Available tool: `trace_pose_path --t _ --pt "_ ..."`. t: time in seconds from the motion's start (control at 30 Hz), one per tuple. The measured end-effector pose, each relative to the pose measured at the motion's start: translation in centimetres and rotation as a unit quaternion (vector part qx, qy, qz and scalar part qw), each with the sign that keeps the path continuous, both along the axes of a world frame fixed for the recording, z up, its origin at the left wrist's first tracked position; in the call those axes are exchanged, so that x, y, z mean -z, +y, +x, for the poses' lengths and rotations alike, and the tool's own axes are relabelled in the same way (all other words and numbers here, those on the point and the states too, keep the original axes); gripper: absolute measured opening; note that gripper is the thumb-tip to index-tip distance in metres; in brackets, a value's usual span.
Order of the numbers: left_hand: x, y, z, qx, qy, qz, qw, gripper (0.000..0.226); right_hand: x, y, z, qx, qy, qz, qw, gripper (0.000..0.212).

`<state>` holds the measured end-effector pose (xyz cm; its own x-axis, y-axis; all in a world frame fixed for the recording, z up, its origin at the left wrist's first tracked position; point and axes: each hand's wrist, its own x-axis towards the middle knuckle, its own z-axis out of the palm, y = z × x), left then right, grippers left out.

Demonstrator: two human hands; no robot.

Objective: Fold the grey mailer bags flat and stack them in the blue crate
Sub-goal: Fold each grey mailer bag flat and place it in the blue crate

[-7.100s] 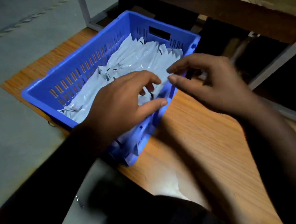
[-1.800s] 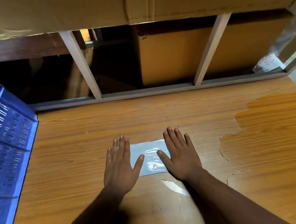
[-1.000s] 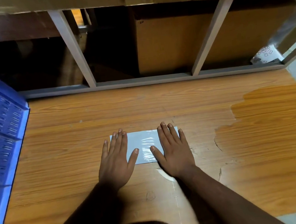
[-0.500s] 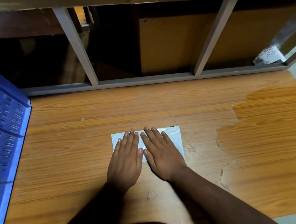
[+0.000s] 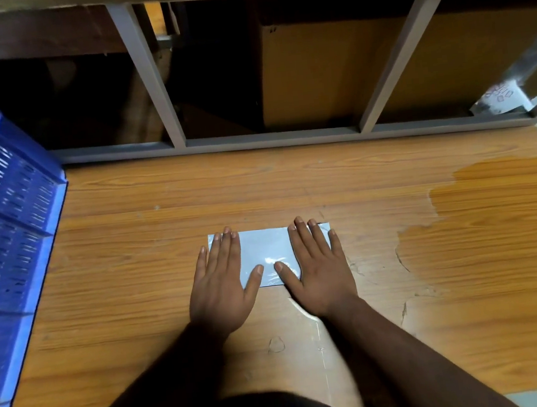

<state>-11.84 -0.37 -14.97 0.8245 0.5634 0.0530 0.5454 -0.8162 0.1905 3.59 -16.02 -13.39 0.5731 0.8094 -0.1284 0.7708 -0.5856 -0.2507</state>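
Note:
A folded grey mailer bag [image 5: 265, 253] lies flat on the wooden table [image 5: 291, 181], in the middle of the view. My left hand [image 5: 224, 284] presses its left end with straight, spread fingers. My right hand [image 5: 317, 267] presses its right end the same way. A strip of the bag shows between my two thumbs. The blue crate [image 5: 9, 237] stands at the table's left edge, well away from both hands; its inside is out of view.
A grey metal frame [image 5: 253, 138] runs along the table's far edge, with cardboard boxes [image 5: 329, 74] behind it. A clear plastic packet [image 5: 501, 99] sits at the far right corner. The table's veneer is chipped and darker on the right [image 5: 492, 199].
Half a second ago my hands lay together at the bag's middle; they have slid apart to its two ends. The bag has stayed in place.

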Motion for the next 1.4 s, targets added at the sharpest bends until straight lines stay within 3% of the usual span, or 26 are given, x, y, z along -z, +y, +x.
trace_pose_path --t 0.2,0.33,0.43,0.53,0.63,0.73,0.87,1.0,1.13,1.27,1.4 --pt "0.1 0.0 -0.3 -0.011 0.009 -0.013 1.0 0.084 -0.4 -1.6 0.3 0.047 -0.011 0.005 0.999 0.081" --pt "-0.7 0.2 -0.3 -0.02 0.005 -0.067 0.998 0.08 -0.7 -1.3 0.6 0.044 0.042 0.028 0.998 0.076" --pt "-2.2 1.9 0.0 -0.041 -0.086 -0.157 0.983 0.062 -2.1 -2.0 1.9 0.059 0.066 0.163 0.983 0.049" --pt "-2.9 3.8 0.2 -0.027 -0.098 -0.129 0.986 0.05 -3.2 -1.4 2.8 0.043 -0.002 0.272 0.961 0.024" --pt "-3.5 4.3 0.6 -0.042 -0.052 -0.113 0.991 0.044 -4.3 1.0 3.5 -0.008 0.056 0.161 0.985 0.048" --pt "-4.4 3.9 0.8 -0.064 -0.012 -0.1 0.993 0.038 -4.2 2.1 4.1 -0.066 0.012 0.039 0.997 0.058" --pt "-6.1 3.5 -0.4 -0.056 -0.027 -0.134 0.989 0.009 -4.5 2.0 4.6 -0.107 0.018 0.04 0.993 0.06" --pt "-8.9 2.3 -3.2 -0.07 -0.078 -0.18 0.978 0.012 -5.6 3.0 4.4 -0.172 0.042 0.027 0.984 0.049" --pt "-12.5 1.4 -7.3 -0.108 -0.188 -0.132 0.967 0.012 -8.9 6.3 1.7 -0.217 0.055 0.154 0.962 0.02" --pt "-16.4 1.9 -12.3 -0.15 -0.284 -0.059 0.945 0.027 -13.0 10.0 -1.9 -0.252 0.051 0.269 0.928 0.019" --pt "-20.5 3.5 -17.1 -0.166 -0.335 0.006 0.927 0.018 -17.3 14.9 -5.8 -0.337 0.01 0.347 0.875 0.016"
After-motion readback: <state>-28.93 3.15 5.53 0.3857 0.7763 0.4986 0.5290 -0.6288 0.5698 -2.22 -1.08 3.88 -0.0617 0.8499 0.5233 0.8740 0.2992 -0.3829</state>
